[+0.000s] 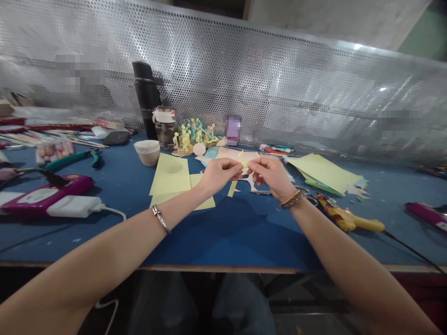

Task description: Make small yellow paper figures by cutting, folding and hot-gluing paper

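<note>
Head view: I report the left hand [220, 174] and right hand [270, 176] clamped together on a small yellow paper strip [243, 160], held above the blue table [223, 237]; I advise steady, light pinches, since thin paper creases easily.
</note>
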Demonstrator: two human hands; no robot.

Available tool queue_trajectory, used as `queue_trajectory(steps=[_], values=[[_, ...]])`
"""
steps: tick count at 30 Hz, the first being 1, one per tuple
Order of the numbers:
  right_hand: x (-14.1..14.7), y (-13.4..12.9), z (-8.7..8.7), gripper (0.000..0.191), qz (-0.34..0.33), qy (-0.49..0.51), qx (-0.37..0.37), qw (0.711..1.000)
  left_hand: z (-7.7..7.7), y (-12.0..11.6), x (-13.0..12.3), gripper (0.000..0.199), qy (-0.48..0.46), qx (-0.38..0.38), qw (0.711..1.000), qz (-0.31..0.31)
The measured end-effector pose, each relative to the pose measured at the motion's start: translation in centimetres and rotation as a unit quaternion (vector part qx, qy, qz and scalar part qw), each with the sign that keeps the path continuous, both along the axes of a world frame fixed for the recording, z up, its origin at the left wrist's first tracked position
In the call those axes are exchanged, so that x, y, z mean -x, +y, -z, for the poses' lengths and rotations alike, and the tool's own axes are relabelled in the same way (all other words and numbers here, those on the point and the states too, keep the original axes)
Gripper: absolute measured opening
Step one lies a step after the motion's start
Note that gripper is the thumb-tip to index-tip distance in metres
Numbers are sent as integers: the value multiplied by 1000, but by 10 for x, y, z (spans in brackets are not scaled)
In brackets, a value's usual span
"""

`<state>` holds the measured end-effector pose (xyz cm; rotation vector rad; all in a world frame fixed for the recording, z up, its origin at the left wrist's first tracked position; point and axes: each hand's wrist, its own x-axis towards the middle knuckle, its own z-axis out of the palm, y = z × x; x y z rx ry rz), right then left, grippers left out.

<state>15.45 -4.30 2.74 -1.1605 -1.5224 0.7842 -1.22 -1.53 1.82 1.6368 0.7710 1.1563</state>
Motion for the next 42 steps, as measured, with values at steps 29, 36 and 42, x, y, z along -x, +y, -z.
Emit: queue_trajectory(steps=[29,36,42], values=[[1,-3,-1,23,18,-92,-64,994,5,5,3,24,37,-86,993,-68],[3,-5,-3,26,13,-87,-52,995,4,4,3,24,40,-91,993,-71],[3,-2,0,24,-2,-82,-39,996,6,5,2,22,18,-76,996,-49]])
